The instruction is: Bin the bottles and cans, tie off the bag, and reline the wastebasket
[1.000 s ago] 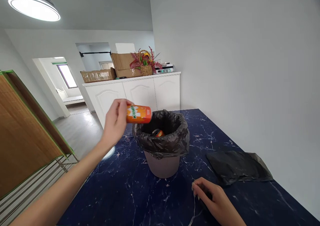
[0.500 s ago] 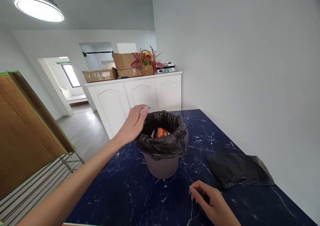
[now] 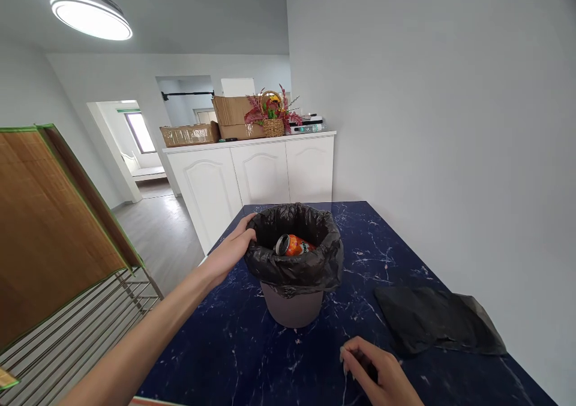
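Note:
A grey trash bin (image 3: 293,309) stands upright on the dark blue marbled table (image 3: 216,340). A black bin liner (image 3: 294,271) covers its rim and folds down over the outside. Inside lies an orange drink can (image 3: 297,245), tilted on its side with its top facing left. My left hand (image 3: 238,243) is closed on the bin's left rim, thumb toward me, with the liner under its fingers. To the right in front of the bin, my right hand (image 3: 371,367) rests at the tabletop, fingers curled together with nothing visible in them.
A flat black plastic bag (image 3: 436,319) lies at the table's right side, near the wall. Behind the table is a white cabinet (image 3: 265,172) carrying cardboard boxes (image 3: 191,134) and a flower basket (image 3: 273,127). On the left stands a metal rack (image 3: 90,328) with a bamboo mat (image 3: 49,226).
My left hand has come down from above the bin's left edge and closed on the rim. My right hand stays almost where it was. The view has shifted slightly left.

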`<action>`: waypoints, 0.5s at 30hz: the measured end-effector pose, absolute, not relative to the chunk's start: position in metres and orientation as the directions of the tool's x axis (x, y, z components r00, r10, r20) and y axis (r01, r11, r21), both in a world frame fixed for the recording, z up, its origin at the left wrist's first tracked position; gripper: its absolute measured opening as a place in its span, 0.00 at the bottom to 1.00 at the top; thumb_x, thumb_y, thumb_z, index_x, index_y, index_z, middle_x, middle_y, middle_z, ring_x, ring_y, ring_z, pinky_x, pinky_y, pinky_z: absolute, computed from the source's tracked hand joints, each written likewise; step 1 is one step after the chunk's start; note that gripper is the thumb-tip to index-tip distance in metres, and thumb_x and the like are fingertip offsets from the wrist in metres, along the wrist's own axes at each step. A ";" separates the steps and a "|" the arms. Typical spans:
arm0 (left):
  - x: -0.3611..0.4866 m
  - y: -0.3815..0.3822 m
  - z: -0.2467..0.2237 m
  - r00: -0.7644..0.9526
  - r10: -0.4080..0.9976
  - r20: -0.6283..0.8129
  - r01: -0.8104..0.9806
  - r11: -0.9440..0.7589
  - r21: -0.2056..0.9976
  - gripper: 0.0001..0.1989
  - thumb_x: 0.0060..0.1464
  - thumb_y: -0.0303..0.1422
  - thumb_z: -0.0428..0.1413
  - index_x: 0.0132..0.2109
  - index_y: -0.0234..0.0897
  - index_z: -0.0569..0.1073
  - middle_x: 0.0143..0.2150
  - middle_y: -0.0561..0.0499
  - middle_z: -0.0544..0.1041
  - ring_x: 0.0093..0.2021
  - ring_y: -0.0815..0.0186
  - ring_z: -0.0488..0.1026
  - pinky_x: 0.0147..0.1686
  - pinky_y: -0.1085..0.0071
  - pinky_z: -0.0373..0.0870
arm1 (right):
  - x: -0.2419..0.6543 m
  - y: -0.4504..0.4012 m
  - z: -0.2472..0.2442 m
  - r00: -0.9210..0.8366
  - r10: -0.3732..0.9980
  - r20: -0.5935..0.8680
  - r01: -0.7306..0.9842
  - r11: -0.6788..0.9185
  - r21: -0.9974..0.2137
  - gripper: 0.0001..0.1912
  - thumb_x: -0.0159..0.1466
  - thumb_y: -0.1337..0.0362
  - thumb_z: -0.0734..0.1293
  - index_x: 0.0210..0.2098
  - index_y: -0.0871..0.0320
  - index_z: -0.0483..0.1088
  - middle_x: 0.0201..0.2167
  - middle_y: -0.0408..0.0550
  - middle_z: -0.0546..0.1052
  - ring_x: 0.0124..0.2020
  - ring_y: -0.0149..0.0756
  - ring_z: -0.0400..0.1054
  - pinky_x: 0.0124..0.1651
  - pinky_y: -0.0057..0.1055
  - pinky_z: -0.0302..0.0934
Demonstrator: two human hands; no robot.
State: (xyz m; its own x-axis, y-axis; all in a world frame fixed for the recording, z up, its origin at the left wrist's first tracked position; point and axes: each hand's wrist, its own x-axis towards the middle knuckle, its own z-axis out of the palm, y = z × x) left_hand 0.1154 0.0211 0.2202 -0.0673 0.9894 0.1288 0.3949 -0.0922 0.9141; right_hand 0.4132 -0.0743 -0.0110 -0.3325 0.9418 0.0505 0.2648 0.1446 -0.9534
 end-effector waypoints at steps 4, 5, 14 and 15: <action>0.125 -0.001 0.228 -0.133 0.991 -0.005 0.389 0.057 0.919 0.37 0.58 0.38 0.55 0.75 0.51 0.66 0.73 0.47 0.71 0.74 0.46 0.66 0.70 0.50 0.66 | 0.413 -0.075 -0.013 -0.348 0.937 0.027 0.260 0.124 -0.958 0.32 0.72 0.31 0.59 0.37 0.53 0.74 0.30 0.45 0.72 0.27 0.34 0.57 0.33 0.34 0.53; 0.127 -0.009 0.230 -0.133 0.991 -0.018 0.403 0.070 0.912 0.37 0.59 0.39 0.55 0.76 0.52 0.64 0.75 0.48 0.69 0.74 0.46 0.65 0.70 0.50 0.65 | 0.413 -0.075 -0.013 -0.357 0.934 0.014 0.251 0.110 -0.962 0.32 0.72 0.31 0.59 0.37 0.53 0.74 0.30 0.45 0.72 0.27 0.33 0.57 0.33 0.34 0.53; 0.138 -0.065 0.252 -0.030 0.999 -0.039 0.495 0.049 0.868 0.42 0.61 0.41 0.54 0.80 0.46 0.55 0.80 0.48 0.62 0.77 0.48 0.61 0.71 0.57 0.66 | 0.428 -0.050 0.055 -0.377 0.926 -0.019 -0.183 -0.095 -0.978 0.29 0.68 0.33 0.69 0.48 0.53 0.78 0.44 0.51 0.78 0.37 0.40 0.74 0.37 0.34 0.67; 0.139 -0.068 0.254 -0.016 0.999 -0.038 0.493 0.041 0.869 0.42 0.61 0.41 0.54 0.80 0.46 0.55 0.79 0.47 0.64 0.77 0.48 0.62 0.71 0.56 0.66 | 0.429 -0.046 0.068 -0.385 0.922 -0.036 -0.250 -0.142 -0.958 0.30 0.69 0.34 0.69 0.51 0.52 0.78 0.45 0.52 0.79 0.39 0.41 0.74 0.37 0.35 0.67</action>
